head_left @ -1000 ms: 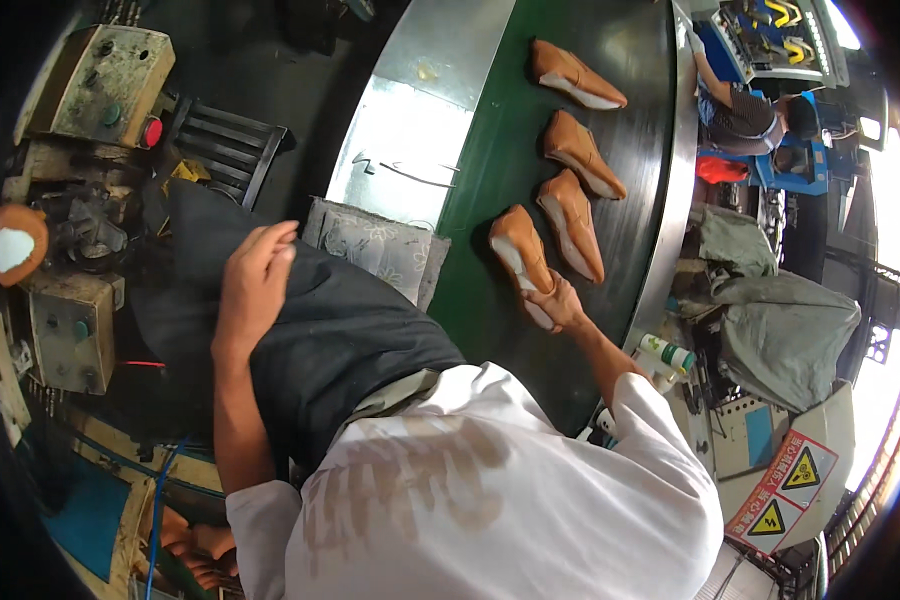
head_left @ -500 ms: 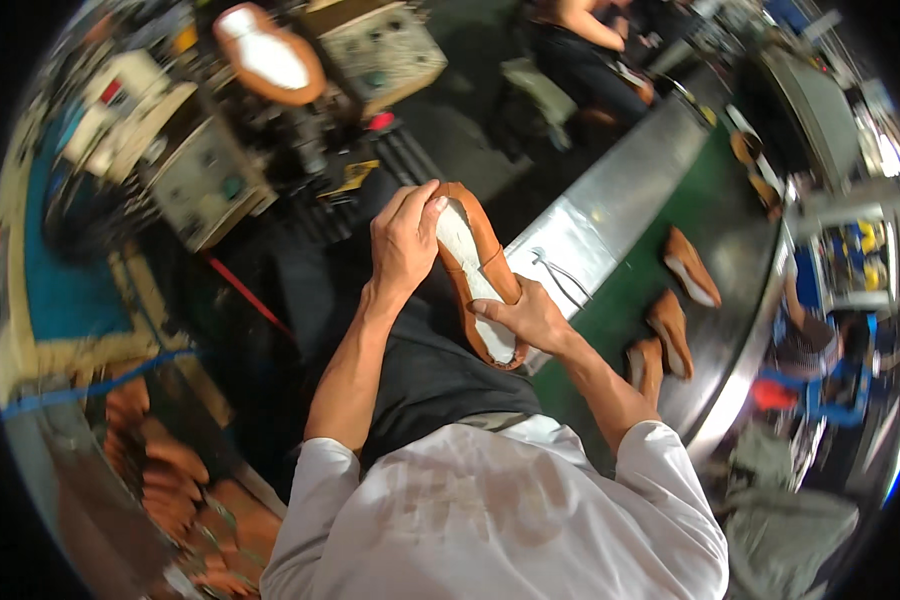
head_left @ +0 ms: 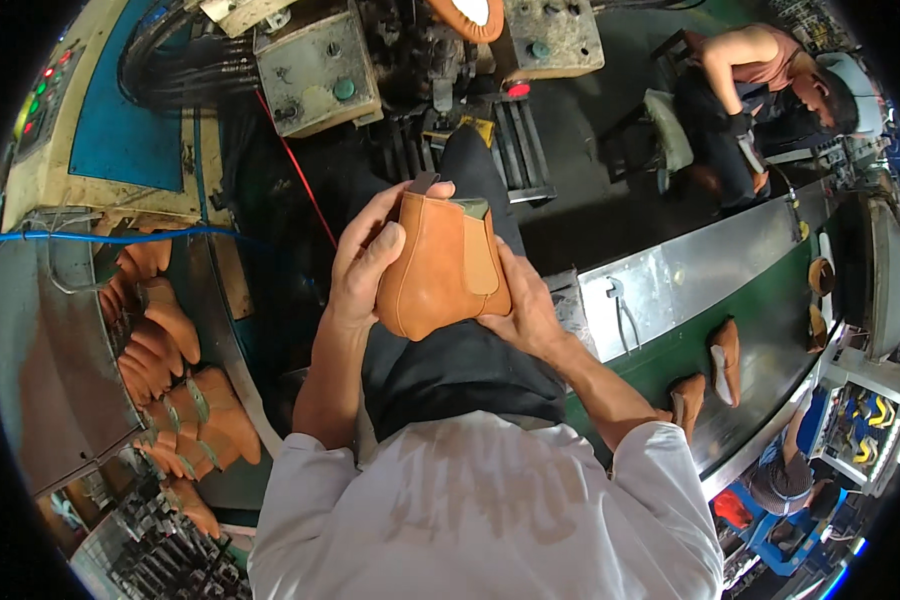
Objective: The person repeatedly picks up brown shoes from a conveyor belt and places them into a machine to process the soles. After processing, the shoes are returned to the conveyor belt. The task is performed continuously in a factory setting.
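Over the lap, btwn both hands, is the tan boot [head_left: 440,265], held collar-up w/ a dark pull tab [head_left: 424,183] at top & a paler side panel [head_left: 481,257] facing up-R. L hand [head_left: 363,265] grips its L side: thumb on the leather, fingertips up nr the tab. R hand [head_left: 525,300] grips the R edge & lower R corner; some digits hidden behind, so their exact hold can't be told. Dark trousers [head_left: 455,370] below, white shirt [head_left: 500,500] w/ brown stains nearest the cam.

To the R, metal worktop [head_left: 670,272] runs off up-R, pincers [head_left: 615,290] lying on it. Just beyond, green belt [head_left: 685,345] w/ 2 tan shoes [head_left: 727,362] nr each other, both well apart from the boot; nearer one partly behind the R arm.

To the L, a heap of tan uppers [head_left: 225,415], several overlapping, low beside a grey metal panel [head_left: 65,370]. Blue hose [head_left: 100,238] crosses above; blue sheet [head_left: 135,105] higher up.

Ahead: 2 worn control boxes [head_left: 310,70], each w/ a green button; red button [head_left: 517,89] by the R one. Another tan shoe [head_left: 473,14], white underside showing, cut off by the top edge btwn the boxes.

Upper R, a co-worker [head_left: 755,55], seated, hands on some item, too small to tell. 2nd person [head_left: 778,488] lower R, nr blue frames.
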### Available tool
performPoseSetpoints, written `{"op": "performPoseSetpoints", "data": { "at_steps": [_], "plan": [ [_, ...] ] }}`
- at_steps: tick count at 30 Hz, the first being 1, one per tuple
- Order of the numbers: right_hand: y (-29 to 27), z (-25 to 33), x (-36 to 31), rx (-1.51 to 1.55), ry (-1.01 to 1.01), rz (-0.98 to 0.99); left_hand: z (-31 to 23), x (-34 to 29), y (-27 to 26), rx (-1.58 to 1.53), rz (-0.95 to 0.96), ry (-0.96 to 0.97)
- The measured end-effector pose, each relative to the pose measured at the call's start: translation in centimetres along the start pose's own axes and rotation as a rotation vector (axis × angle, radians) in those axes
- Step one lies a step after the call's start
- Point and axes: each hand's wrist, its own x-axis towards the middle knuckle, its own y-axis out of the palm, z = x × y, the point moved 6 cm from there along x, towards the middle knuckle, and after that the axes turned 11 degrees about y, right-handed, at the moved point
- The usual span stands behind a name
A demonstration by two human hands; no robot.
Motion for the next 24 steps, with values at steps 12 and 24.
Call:
{"op": "performPoseSetpoints", "data": {
  "at_steps": [12,24],
  "plan": [
    [-0.8,-0.9,-0.2,-0.080,-0.051,-0.010,2.3,2.1,-0.9,0.146,-0.033,-0.019],
    [-4.8,4.5,3.9,-0.342,-0.060,0.158,25.2,3.1,-15.5,-0.174,-0.397,-0.343]
  ]
}}
